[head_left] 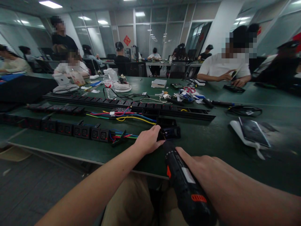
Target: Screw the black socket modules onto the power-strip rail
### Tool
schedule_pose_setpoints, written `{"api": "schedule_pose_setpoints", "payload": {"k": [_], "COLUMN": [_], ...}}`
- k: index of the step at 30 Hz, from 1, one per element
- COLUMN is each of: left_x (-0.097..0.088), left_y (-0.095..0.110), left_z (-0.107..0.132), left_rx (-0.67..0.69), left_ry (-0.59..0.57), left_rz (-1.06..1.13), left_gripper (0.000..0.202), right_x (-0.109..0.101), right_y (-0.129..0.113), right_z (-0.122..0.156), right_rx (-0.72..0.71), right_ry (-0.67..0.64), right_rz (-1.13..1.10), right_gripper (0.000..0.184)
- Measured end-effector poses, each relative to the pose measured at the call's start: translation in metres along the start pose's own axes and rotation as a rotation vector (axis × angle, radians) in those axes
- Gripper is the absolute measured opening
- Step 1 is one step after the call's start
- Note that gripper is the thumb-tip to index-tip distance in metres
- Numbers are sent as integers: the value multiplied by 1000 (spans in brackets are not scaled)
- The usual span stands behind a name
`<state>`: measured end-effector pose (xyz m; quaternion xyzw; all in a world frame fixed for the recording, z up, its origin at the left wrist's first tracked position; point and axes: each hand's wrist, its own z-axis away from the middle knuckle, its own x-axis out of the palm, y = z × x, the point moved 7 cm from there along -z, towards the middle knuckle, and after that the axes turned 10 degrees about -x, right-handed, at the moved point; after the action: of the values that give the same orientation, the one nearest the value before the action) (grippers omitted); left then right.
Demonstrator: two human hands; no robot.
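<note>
“So, which step is in hand?”

“Judging by the pose, a screw-fastening or loosening step. The right hand (203, 169) is wrapped around a black-and-orange handheld power screwdriver (181, 179). The left hand (148, 138) has thumb and fingers bent in at its tip; whether they pinch the tip itself or the black box-shaped housing (173, 132) cannot be determined. That housing lies just beyond the screwdriver's tip.”

“What does the next move call for?”

“In my assessment: the screwdriver held in line, the housing steadied, fingertips kept clear of rotation.”

“The surface?”

“A dark green tabletop (207, 139), crowded. Left of the screwdriver lie long black multi-socket power strips (81, 131) and loose multicoloured wires (135, 117); farther off that side, a clear plastic bottle (109, 88) beside a white fan with a round grille (122, 88). To its right, a flat glossy-screened device (255, 131) rests on a white object.”

“And the room?”

“Beyond the screwdriver, to the right, a co-worker in a white short-sleeved shirt (215, 67); farther back, glass partitions (158, 31) and more people.”
</note>
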<state>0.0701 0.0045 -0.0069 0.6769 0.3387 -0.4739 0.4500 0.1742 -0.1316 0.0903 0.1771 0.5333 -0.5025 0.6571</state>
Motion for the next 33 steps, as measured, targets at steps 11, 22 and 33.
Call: {"api": "schedule_pose_setpoints", "payload": {"k": [11,22,33], "left_x": [-1,0,-1], "left_y": [0,0,0], "left_z": [1,0,1], "left_rx": [-8,6,-30], "left_ry": [-12,15,-43], "left_rz": [-4,-11,-25], "left_gripper": [40,40,44], "right_x": [5,6,9], "right_y": [1,0,0], "right_z": [2,3,3], "right_rx": [9,-14,-23], "right_ry": [3,-6,0], "right_rz": [-1,9,30], "right_gripper": [73,74,77]}}
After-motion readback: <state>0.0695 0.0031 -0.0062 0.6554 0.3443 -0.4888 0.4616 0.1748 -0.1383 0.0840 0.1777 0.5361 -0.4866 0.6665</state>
